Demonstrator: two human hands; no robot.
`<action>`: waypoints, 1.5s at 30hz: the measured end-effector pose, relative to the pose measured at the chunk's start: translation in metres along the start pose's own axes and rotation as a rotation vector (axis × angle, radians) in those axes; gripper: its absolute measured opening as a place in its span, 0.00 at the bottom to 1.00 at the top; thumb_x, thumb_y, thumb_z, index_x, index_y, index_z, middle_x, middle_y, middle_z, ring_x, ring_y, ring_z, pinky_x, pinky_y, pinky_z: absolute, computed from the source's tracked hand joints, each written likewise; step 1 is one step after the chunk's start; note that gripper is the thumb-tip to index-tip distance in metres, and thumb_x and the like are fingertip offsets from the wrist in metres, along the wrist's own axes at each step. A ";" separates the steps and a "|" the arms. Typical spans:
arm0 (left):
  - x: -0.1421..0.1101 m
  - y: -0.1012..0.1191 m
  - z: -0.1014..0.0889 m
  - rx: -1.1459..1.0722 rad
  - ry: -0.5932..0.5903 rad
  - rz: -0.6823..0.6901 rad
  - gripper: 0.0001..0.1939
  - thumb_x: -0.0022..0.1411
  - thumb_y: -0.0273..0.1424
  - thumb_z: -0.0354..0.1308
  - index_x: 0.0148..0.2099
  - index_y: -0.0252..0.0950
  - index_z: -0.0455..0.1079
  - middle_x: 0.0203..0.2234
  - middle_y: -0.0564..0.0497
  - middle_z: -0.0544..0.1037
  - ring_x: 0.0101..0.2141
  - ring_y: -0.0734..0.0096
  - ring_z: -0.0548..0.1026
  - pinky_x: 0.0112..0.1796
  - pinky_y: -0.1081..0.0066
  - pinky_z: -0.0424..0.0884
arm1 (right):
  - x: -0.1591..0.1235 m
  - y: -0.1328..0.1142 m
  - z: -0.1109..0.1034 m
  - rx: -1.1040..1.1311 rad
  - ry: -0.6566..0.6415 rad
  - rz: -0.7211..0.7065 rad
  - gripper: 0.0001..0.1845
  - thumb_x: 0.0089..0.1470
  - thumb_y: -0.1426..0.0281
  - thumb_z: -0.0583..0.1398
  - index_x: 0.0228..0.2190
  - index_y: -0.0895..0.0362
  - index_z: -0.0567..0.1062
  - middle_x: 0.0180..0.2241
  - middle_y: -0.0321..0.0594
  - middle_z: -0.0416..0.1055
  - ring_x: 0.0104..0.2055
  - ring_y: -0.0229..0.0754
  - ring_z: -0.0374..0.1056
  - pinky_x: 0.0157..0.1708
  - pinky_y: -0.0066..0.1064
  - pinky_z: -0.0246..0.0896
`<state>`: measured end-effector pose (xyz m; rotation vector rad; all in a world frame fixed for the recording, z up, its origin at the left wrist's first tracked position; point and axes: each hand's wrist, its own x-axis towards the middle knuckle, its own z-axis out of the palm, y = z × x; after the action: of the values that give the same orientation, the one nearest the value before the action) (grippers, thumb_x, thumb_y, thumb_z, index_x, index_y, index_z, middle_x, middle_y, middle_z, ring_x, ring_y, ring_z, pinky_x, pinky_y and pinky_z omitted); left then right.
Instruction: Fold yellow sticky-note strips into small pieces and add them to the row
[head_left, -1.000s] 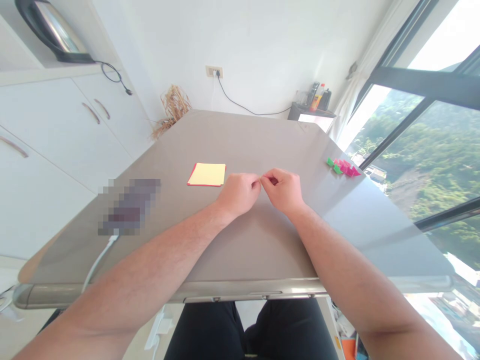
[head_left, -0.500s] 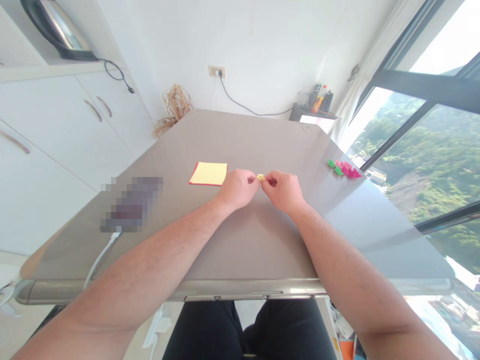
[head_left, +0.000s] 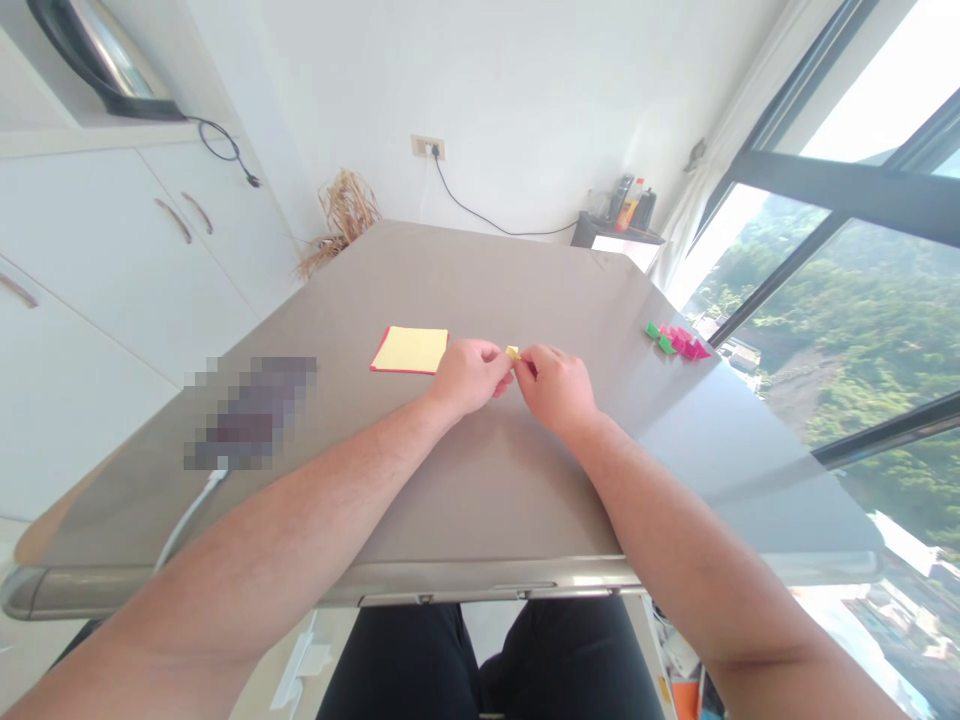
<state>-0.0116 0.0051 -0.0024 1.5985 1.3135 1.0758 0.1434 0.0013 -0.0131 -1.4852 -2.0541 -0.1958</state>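
Between my fingertips is a small folded piece of yellow paper, mostly covered by the fingers. My left hand pinches it from the left, and my right hand grips its right side. Both hands are closed and almost touch each other above the table. Just left of my left hand lies a pad of square yellow sticky notes with red edges showing beneath. Several small folded paper pieces, pink and green, sit in a cluster toward the table's right edge.
A blurred-out dark device with a white cable lies on the left of the grey table. Bottles stand on a small cabinet beyond the far right corner. Windows line the right side.
The fingers of both hands have shifted slightly around the yellow paper, which stays between them. The whole view has moved a little, so the table things appear further left.
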 end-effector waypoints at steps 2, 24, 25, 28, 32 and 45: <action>0.002 -0.002 0.000 -0.008 0.014 -0.004 0.15 0.59 0.40 0.59 0.25 0.35 0.73 0.19 0.50 0.77 0.20 0.73 0.72 0.23 0.73 0.67 | -0.001 0.000 0.002 0.025 0.040 -0.010 0.15 0.63 0.67 0.54 0.26 0.55 0.74 0.26 0.40 0.75 0.28 0.40 0.66 0.29 0.31 0.48; -0.003 0.006 0.001 -0.123 0.021 0.012 0.10 0.55 0.31 0.56 0.23 0.35 0.70 0.18 0.53 0.73 0.20 0.76 0.69 0.25 0.73 0.66 | -0.005 0.001 0.004 0.103 0.111 -0.144 0.20 0.67 0.70 0.51 0.30 0.52 0.80 0.34 0.40 0.77 0.33 0.37 0.66 0.34 0.28 0.55; -0.004 0.007 0.000 -0.132 0.018 0.014 0.10 0.56 0.31 0.57 0.23 0.35 0.70 0.18 0.53 0.73 0.20 0.76 0.69 0.25 0.73 0.66 | -0.005 0.001 0.004 0.105 0.116 -0.145 0.19 0.67 0.70 0.52 0.30 0.52 0.80 0.34 0.40 0.77 0.32 0.37 0.66 0.34 0.29 0.55; -0.003 0.006 -0.001 -0.157 0.006 0.029 0.11 0.56 0.31 0.58 0.22 0.35 0.70 0.18 0.53 0.73 0.20 0.76 0.68 0.25 0.73 0.65 | -0.005 0.000 0.003 0.126 0.133 -0.146 0.20 0.66 0.70 0.52 0.28 0.53 0.80 0.34 0.39 0.77 0.31 0.36 0.66 0.33 0.29 0.56; 0.003 0.002 -0.003 -0.269 -0.010 0.039 0.09 0.54 0.32 0.60 0.24 0.34 0.72 0.19 0.52 0.73 0.21 0.75 0.69 0.25 0.73 0.67 | -0.003 0.000 0.004 0.323 0.204 -0.118 0.13 0.63 0.71 0.57 0.32 0.52 0.82 0.36 0.39 0.78 0.33 0.36 0.70 0.35 0.28 0.62; 0.002 0.004 0.001 -0.390 0.041 -0.111 0.05 0.51 0.28 0.59 0.25 0.34 0.72 0.20 0.51 0.74 0.21 0.76 0.69 0.22 0.73 0.66 | 0.001 0.002 0.010 0.524 0.280 0.003 0.10 0.55 0.74 0.60 0.27 0.53 0.81 0.27 0.35 0.76 0.28 0.36 0.69 0.32 0.29 0.65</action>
<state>-0.0088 0.0060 0.0015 1.2069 1.1206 1.2145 0.1412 0.0070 -0.0216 -1.0695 -1.7060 0.1242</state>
